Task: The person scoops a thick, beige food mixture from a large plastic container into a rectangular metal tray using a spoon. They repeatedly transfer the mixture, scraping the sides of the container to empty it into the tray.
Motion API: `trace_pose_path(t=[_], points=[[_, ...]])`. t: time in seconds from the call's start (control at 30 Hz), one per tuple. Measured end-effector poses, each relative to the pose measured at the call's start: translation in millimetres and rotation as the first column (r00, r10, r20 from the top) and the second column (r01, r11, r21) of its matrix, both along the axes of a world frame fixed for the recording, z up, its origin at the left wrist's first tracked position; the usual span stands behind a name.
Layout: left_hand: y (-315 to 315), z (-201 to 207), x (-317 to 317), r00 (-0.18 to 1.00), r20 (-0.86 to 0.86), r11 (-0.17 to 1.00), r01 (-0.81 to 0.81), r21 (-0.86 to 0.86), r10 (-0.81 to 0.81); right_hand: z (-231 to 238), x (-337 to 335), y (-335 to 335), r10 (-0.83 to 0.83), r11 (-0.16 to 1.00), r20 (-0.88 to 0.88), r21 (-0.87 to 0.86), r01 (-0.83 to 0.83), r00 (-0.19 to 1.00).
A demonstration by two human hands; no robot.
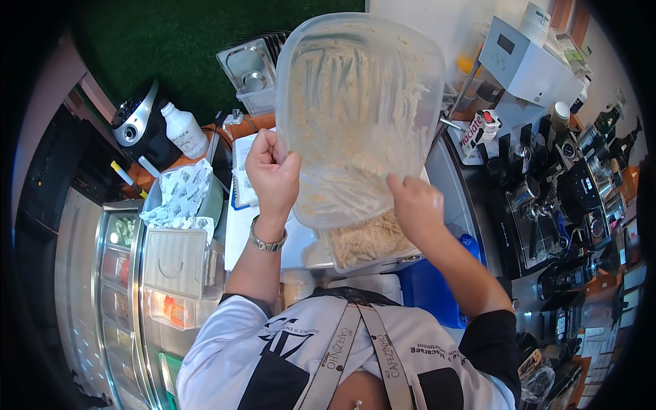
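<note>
A large translucent plastic tub (355, 123) stands tipped up before me, its inside smeared with a creamy beige mixture. My left hand (272, 167) is closed round its left rim, with a metal watch on that wrist. Over the lower right of the tub's inside is my right hand (417, 208), its fingers curled closed; whatever they hold, if anything, does not show. Directly beneath the tub's lower edge sits a rectangular container (335, 254), partly hidden by the tub. Beige shredded food (372, 240) fills it.
On the left are a bin with crumpled printed paper (179, 195), a white bottle (184, 133), a black air fryer (143, 126) and lidded food boxes (174, 263). A blue container (430, 290) stands near my right forearm. At right is an espresso machine (540, 225).
</note>
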State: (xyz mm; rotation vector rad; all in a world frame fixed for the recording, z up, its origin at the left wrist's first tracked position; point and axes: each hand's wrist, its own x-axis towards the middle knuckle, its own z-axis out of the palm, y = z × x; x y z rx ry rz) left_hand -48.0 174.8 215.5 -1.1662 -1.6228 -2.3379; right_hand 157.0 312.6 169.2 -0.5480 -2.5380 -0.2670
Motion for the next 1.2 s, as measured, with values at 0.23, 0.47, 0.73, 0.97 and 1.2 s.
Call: trace_pose_path(t=[0.23, 0.47, 0.73, 0.97, 1.2], points=[[-2.5, 5.2, 8.0, 1.0, -0.007, 1.0, 0.021, -0.003, -0.021, 119.9, -23.1, 35.2, -0.074, 0.963, -0.317, 0.223, 0.151, 0.945], [-5.3, 1.9, 6.0, 0.999, 0.01, 0.999, 0.034, 0.014, -0.034, 1.5, 3.5, 8.2, -0.043, 0.993, -0.097, 0.105, 0.053, 0.994], [-6.9, 6.2, 7.5, 1.0, -0.019, 0.999, 0.013, 0.032, -0.013, 101.1, -13.1, 18.6, -0.097, 0.978, -0.289, 0.147, 0.145, 0.952], [-3.9, 4.9, 10.1, 0.999, -0.021, 0.999, 0.029, 0.018, -0.028, 26.5, -0.2, 13.7, 0.009, 0.994, -0.232, 0.107, 0.017, 0.973], [-2.2, 9.6, 2.5, 0.999, -0.045, 1.0, 0.013, 0.025, -0.012, 67.4, -3.0, 4.5, -0.04, 0.998, -0.238, 0.046, 0.052, 0.97]])
